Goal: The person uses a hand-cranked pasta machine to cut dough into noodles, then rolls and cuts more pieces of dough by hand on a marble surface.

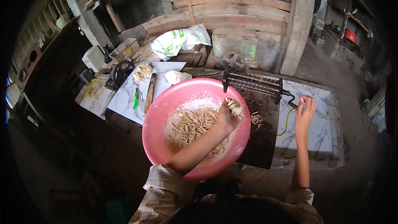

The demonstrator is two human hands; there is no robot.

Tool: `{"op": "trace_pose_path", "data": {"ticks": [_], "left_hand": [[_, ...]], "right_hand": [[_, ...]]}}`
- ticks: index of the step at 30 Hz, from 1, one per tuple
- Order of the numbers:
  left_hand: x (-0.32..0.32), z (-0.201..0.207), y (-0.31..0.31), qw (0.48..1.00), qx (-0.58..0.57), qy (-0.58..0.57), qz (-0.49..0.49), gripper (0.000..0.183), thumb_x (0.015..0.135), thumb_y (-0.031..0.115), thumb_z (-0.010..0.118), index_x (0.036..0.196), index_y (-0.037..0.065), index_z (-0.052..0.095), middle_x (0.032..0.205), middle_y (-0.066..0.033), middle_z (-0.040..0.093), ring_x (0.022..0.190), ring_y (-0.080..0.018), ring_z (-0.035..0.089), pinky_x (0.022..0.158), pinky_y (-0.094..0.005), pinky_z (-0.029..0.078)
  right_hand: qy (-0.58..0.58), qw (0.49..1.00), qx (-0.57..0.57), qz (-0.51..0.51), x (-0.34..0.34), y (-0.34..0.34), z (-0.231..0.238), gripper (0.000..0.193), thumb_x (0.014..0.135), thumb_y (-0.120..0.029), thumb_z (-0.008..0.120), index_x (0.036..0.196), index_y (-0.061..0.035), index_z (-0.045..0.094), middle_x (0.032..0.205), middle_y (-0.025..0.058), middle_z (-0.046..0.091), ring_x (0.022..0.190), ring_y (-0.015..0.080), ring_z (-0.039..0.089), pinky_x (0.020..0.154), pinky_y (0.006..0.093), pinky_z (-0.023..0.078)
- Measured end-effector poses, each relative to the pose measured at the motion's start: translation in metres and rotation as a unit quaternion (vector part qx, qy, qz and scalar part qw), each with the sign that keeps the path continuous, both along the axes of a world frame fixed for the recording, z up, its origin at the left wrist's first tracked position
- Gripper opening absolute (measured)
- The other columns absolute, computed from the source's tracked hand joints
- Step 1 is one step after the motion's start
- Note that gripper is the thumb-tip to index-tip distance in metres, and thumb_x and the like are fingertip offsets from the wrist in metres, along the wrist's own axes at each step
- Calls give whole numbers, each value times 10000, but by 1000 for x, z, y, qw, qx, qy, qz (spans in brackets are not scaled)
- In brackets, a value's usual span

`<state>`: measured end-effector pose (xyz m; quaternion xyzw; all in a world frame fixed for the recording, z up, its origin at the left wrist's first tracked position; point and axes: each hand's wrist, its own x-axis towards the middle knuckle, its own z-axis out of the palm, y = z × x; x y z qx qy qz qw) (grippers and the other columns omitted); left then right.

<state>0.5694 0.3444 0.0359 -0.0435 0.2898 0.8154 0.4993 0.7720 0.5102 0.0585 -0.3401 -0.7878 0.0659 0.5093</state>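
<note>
My left hand [226, 119] is raised over the right part of a large pink basin [154, 112]. Its fingers close around a small bundle of pale dough strips [235, 108]. Floured, curled dough strips [191, 125] lie heaped inside the basin. Beyond its right rim sits a dark metal roller machine [255, 82] with ridged rollers. To the right, my right hand [305, 107] grips the end of the bent crank handle [291, 99] of that machine; its fingertips partly hide the grip. Loose dough scraps [257, 119] are scattered on the dark board below the rollers.
Left of the basin, a marbled board [124, 99] carries a dough lump [143, 71], a wooden-handled tool [150, 93] and a green-handled knife [136, 98]. A white sack [181, 41] lies behind. A marbled tray [309, 132] extends under my right arm, near a concrete post [299, 29].
</note>
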Motion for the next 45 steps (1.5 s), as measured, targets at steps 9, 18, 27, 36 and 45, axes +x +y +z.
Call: {"op": "trace_pose_path", "data": {"ticks": [9, 18, 27, 36, 45], "left_hand": [[-34, 58, -67, 976, 12, 104, -191, 166, 923, 253, 518, 980, 99, 503, 910, -55, 570, 879, -210, 583, 826, -364, 483], [-104, 36, -123, 936, -1, 270, -225, 360, 833, -66, 556, 1169, 47, 491, 1117, -85, 552, 1012, -177, 579, 835, -282, 502], [-133, 27, -136, 811, -17, 560, -169, 142, 856, 51, 628, 995, 64, 601, 971, -28, 632, 831, -67, 582, 718, -210, 472], [-148, 38, -137, 753, 82, 611, -228, 170, 938, 60, 494, 1087, -8, 542, 1043, -93, 600, 995, -174, 606, 776, -301, 569], [-140, 51, -129, 654, 84, 723, -207, 171, 900, -30, 504, 1061, -30, 562, 1017, -76, 607, 1007, -145, 594, 781, -270, 544]], "right_hand": [[171, 593, -616, 489, -86, -152, 0, 384, 944, -171, 519, 1284, -36, 404, 1213, 127, 514, 1043, 230, 572, 890, 336, 476], [163, 624, -635, 425, -139, -188, -16, 187, 916, -73, 538, 1092, -9, 552, 1053, 67, 587, 845, 122, 583, 741, 268, 498], [39, 802, -477, 357, -139, -201, 12, 106, 898, -137, 602, 922, -36, 627, 701, -26, 557, 595, 38, 459, 541, 186, 360], [-180, 897, -305, 265, -136, -208, 32, 199, 895, -183, 579, 885, 6, 640, 645, 63, 568, 559, 110, 496, 551, 291, 408], [-33, 879, -335, 337, -166, -220, 4, 182, 844, -137, 648, 975, -15, 620, 724, 76, 635, 659, 136, 613, 636, 296, 477]]}}
